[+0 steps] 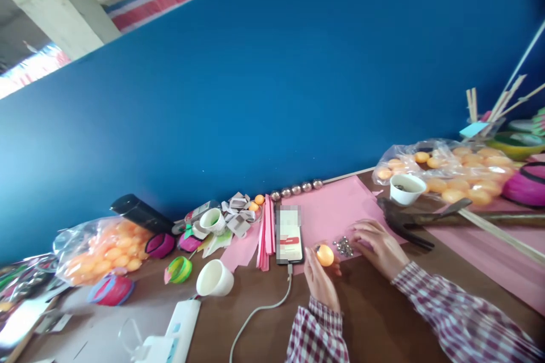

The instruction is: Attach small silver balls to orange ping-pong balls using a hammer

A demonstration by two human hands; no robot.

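My left hand (320, 275) is closed around an orange table tennis ball (325, 256), in front of the lit phone. My right hand (377, 247) is at the right edge of a small heap of shiny metal pieces (343, 246), its fingers bent and a little apart. I see nothing held between its fingertips. The heap lies on a pink sheet (336, 204); its pieces are too small to name. A phone (290, 238) on a white charging cable (264, 307) lies left of the ball.
A hammer (411, 227) and a white cup (407, 189) stand to the right, before a bag of orange balls (468, 173). Folded pink strips (266, 232), an empty white cup (215, 278), a power strip (181, 329) and another ball bag (102, 249) are left. A blue panel (272, 79) rises behind.
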